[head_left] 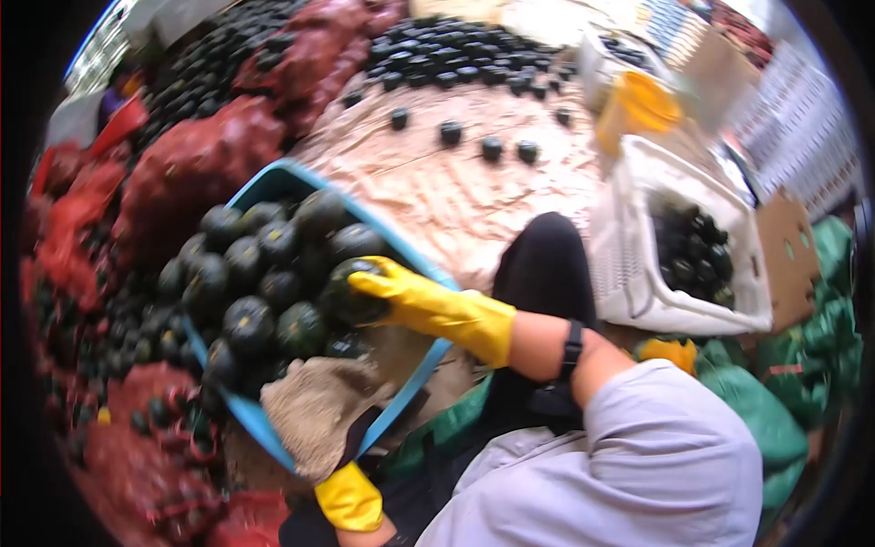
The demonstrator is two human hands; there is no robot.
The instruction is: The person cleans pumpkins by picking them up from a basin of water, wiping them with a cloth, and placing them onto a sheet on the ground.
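Note:
My right hand (392, 290), in a yellow rubber glove, is closed on a dark green kabocha squash (349, 294) at the right side of a blue crate (421, 258). Many more round green squashes (246, 319) are heaped in that crate. At its near end my left hand (349, 497), also in a yellow glove, reaches in under a beige cloth (314, 415). The cloth is bunched over the end of this hand and hides its fingers.
Red net sacks (196, 169) and loose squashes lie along the left. Ahead, a pinkish sheet (410, 173) bears scattered squashes and a dense row behind. A white crate (629, 246) with dark squashes stands at right, near a yellow container (643, 105) and green sacks (752, 419).

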